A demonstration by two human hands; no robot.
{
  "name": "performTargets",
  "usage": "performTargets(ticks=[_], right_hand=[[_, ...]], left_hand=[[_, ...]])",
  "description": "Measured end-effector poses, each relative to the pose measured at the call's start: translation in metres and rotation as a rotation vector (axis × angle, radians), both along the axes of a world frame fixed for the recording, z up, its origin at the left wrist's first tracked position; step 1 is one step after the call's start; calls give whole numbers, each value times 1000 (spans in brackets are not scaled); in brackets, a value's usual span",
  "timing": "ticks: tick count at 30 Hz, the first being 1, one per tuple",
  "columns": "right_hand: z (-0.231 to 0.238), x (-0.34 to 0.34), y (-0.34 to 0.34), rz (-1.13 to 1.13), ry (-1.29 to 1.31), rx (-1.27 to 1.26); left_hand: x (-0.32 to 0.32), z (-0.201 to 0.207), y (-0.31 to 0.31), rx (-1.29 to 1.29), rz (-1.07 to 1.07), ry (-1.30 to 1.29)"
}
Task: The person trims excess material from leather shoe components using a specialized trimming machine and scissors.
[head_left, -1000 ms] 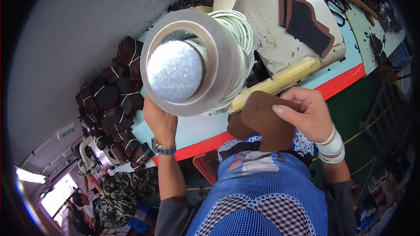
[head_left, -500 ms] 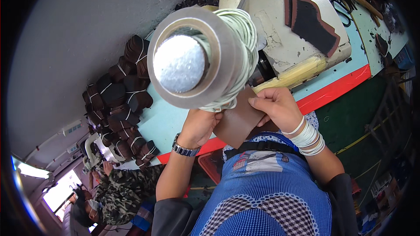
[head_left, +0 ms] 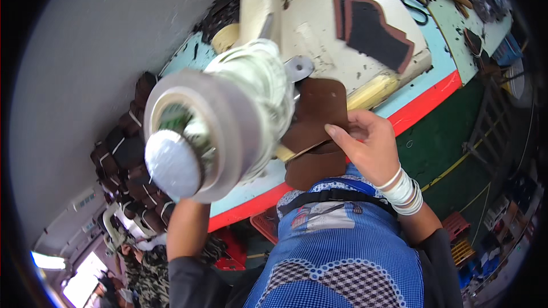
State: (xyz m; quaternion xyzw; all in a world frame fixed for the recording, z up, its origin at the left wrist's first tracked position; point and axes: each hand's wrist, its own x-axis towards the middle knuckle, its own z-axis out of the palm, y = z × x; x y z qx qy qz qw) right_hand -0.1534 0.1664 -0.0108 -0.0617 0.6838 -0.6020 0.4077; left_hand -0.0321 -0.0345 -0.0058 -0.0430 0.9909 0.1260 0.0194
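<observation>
My right hand (head_left: 374, 145) pinches the lower right edge of a brown leather piece (head_left: 322, 105) between thumb and fingers. The piece lies at the front of the cream sewing machine bed. Just below it, another brown leather piece (head_left: 315, 168) hangs over the table edge by my apron. My left forearm (head_left: 185, 225) reaches up from below. The left hand itself is hidden behind a big round spool-like part (head_left: 211, 120) with a shiny silver knob, wound with pale loops. Several white bands (head_left: 404, 194) circle my right wrist.
Two dark, brown-edged leather pieces (head_left: 379, 31) lie stacked on the machine bed (head_left: 311, 34). Scissors (head_left: 415, 3) rest beyond them. Tied bundles of brown pieces (head_left: 125, 148) are heaped at left. A person in camouflage (head_left: 151, 274) works at the far lower left.
The view has shifted, so the spool now sits lower left. My left hand has left the leather and gone behind the spool. The leather in my right hand now lies farther up, toward the machine.
</observation>
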Motion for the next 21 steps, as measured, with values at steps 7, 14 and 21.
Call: performTargets(ticks=[7,14,21], right_hand=[[20,-91,-18,-396,1455,118],[-14,-103,-21,198,1648,3],[-12,-115,-30,529,1774,296]], left_hand=[[75,-12,24,1210,853,-132],[80,-3,66,1016,845,-122],[67,8,68,981,811,-118]])
